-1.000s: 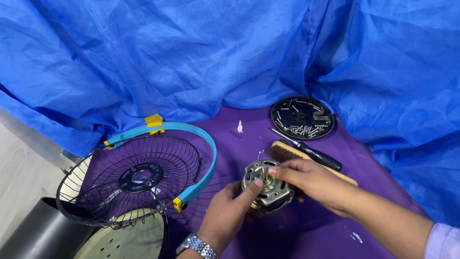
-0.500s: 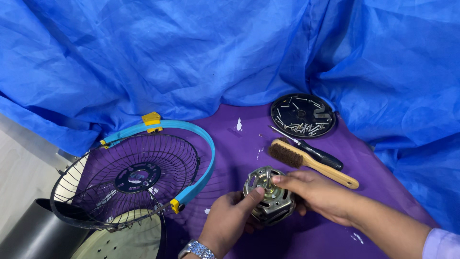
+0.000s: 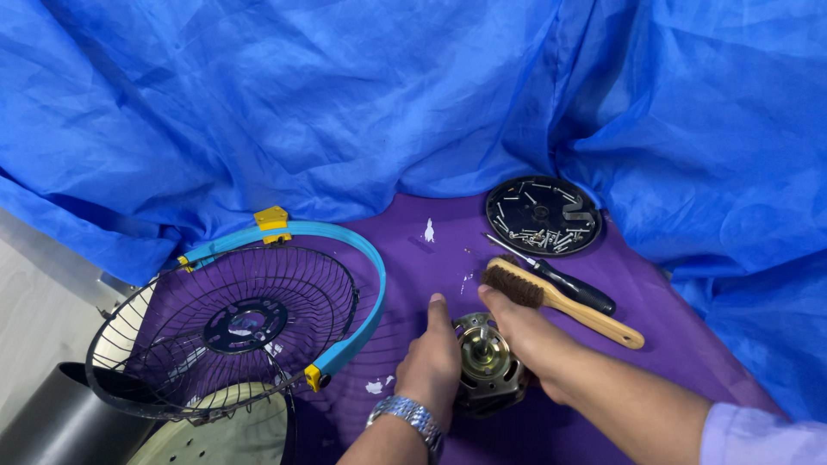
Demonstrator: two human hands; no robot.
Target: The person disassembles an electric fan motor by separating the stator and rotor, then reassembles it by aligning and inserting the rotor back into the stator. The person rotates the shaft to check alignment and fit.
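Note:
A small metal fan motor [image 3: 488, 362] sits on the purple cloth [image 3: 655, 327] near the front. My left hand [image 3: 433, 366], with a metal watch on its wrist, grips the motor's left side. From the right, my right hand [image 3: 527, 337] holds the same motor, fingers over its top edge. Just behind my right hand lies a wooden-handled brush [image 3: 560, 300], and a black-handled screwdriver [image 3: 558, 276] lies beside it.
A black wire fan guard [image 3: 226, 331] with a blue rim and yellow clips lies at the left. A round black tray [image 3: 541, 215] of several screws sits at the back. Blue sheeting [image 3: 362, 103] surrounds the cloth. A dark cylinder [image 3: 60, 426] stands at the lower left.
Both hands and the motor have shifted lower in view, away from the brush. The left hand has turned so its back faces up against the motor.

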